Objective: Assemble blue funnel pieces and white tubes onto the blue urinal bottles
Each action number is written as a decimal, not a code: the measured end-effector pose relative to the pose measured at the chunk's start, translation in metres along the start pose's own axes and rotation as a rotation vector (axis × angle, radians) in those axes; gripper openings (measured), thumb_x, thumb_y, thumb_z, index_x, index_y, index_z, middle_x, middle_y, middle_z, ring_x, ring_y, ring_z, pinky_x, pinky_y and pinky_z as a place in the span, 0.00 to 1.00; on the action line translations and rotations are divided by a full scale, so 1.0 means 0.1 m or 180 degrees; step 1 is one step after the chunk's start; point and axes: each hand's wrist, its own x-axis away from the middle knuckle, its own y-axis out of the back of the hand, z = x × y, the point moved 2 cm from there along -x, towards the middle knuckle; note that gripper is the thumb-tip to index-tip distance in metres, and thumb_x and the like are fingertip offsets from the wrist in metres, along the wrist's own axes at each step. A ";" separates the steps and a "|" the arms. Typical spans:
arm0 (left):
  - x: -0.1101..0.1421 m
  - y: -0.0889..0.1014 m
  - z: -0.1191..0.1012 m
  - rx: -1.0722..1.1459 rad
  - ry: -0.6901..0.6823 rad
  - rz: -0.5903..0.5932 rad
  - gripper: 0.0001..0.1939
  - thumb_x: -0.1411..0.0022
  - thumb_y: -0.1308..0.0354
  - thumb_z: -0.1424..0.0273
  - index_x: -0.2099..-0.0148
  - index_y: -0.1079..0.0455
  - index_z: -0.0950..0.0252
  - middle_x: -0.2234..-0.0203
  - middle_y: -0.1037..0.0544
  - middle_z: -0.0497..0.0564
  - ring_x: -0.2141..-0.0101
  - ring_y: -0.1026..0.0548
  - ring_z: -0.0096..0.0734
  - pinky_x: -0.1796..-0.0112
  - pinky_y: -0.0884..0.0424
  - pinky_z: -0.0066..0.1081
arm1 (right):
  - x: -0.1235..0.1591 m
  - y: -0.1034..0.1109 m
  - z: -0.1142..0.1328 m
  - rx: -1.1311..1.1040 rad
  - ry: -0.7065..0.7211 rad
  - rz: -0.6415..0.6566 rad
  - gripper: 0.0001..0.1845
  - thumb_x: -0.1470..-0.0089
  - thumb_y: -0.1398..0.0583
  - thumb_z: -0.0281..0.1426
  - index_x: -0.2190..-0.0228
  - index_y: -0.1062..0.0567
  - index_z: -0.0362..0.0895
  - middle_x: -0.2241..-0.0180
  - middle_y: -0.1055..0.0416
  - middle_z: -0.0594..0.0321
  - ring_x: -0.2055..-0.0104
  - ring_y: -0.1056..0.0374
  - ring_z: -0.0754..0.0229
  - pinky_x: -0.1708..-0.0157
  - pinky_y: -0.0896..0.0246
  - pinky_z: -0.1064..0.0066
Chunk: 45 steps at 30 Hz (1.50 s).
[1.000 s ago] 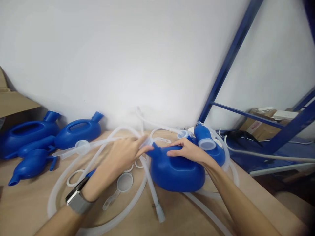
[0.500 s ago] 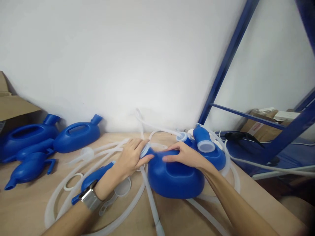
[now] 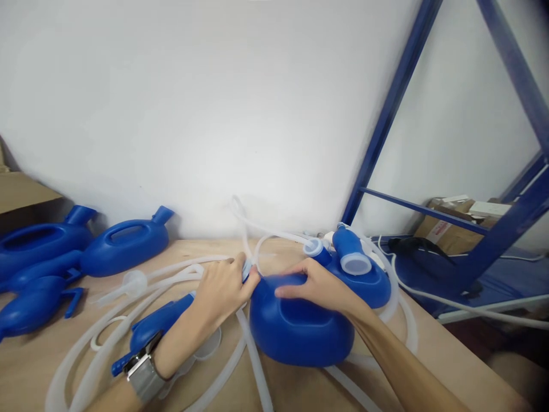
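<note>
A blue plastic urinal bottle [image 3: 300,340] lies on its side on the wooden table in front of me. My right hand [image 3: 319,286] grips its handle, thumb on the near side and fingers over the top. At the bottle's neck, my left hand [image 3: 227,286] is closed round a translucent white cap [image 3: 246,269]; the fingers hide most of the cap and mouth. Under my left forearm lies a smaller blue bottle-shaped part [image 3: 160,321], partly covered. Clear tubing [image 3: 257,360] runs beneath the large bottle and loops over the table.
Several blue bottles [image 3: 124,249] lie at the left beside a cardboard box [image 3: 26,194]. Behind my right hand is another bottle [image 3: 373,286] with a capped neck, a small blue part [image 3: 349,246] resting on it. A blue metal frame [image 3: 388,114] stands at the right.
My left hand has curled more tightly round the cap and turned at the neck. My right hand keeps its hold on the handle. The view has shifted slightly.
</note>
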 end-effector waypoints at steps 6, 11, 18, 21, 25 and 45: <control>0.01 0.01 -0.01 -0.0259 0.0150 0.0007 0.24 0.30 0.53 0.52 0.68 0.28 0.63 0.72 0.18 0.64 0.67 0.19 0.54 0.70 0.36 0.38 | 0.03 -0.05 0.02 0.0027 -0.0223 -0.0029 0.23 0.56 0.27 0.49 0.60 0.13 0.51 0.56 0.15 0.61 0.49 0.23 0.41 0.48 0.30 0.57; 0.03 -0.02 0.03 -0.0186 0.0021 0.0036 0.21 0.28 0.54 0.56 0.65 0.28 0.64 0.71 0.18 0.62 0.66 0.18 0.52 0.68 0.37 0.38 | 0.06 -0.08 -0.01 0.0249 -0.0639 -0.0204 0.38 0.66 0.23 0.50 0.53 0.16 0.48 0.47 0.20 0.54 0.43 0.27 0.37 0.44 0.31 0.53; -0.01 -0.01 0.01 -0.0074 -0.0247 0.0074 0.21 0.28 0.56 0.56 0.59 0.29 0.66 0.67 0.17 0.63 0.64 0.18 0.54 0.66 0.33 0.40 | 0.06 -0.08 -0.08 0.0109 -0.0787 -0.0378 0.38 0.70 0.22 0.50 0.55 0.16 0.47 0.51 0.19 0.54 0.47 0.25 0.38 0.46 0.29 0.53; -0.03 -0.03 0.02 0.0078 -0.0373 0.0005 0.21 0.28 0.56 0.57 0.57 0.29 0.67 0.65 0.17 0.64 0.62 0.18 0.56 0.64 0.31 0.42 | 0.06 -0.07 -0.08 -0.0007 -0.0745 -0.0202 0.32 0.68 0.22 0.48 0.60 0.15 0.46 0.55 0.17 0.54 0.48 0.24 0.38 0.49 0.28 0.55; -0.02 -0.11 0.08 0.0411 -0.0657 -0.0131 0.22 0.29 0.55 0.56 0.53 0.27 0.68 0.62 0.17 0.64 0.61 0.18 0.57 0.60 0.28 0.45 | 0.05 -0.05 -0.03 -0.0095 -0.0643 -0.0062 0.29 0.66 0.23 0.46 0.62 0.13 0.45 0.59 0.16 0.55 0.51 0.23 0.40 0.52 0.27 0.57; -0.26 -0.27 0.15 0.4669 0.0821 0.0513 0.41 0.44 0.46 0.33 0.60 0.22 0.69 0.74 0.20 0.55 0.75 0.24 0.37 0.74 0.31 0.31 | 0.08 -0.06 0.06 0.0320 -0.0403 0.0108 0.30 0.60 0.25 0.50 0.56 0.14 0.49 0.55 0.16 0.60 0.49 0.23 0.41 0.49 0.29 0.58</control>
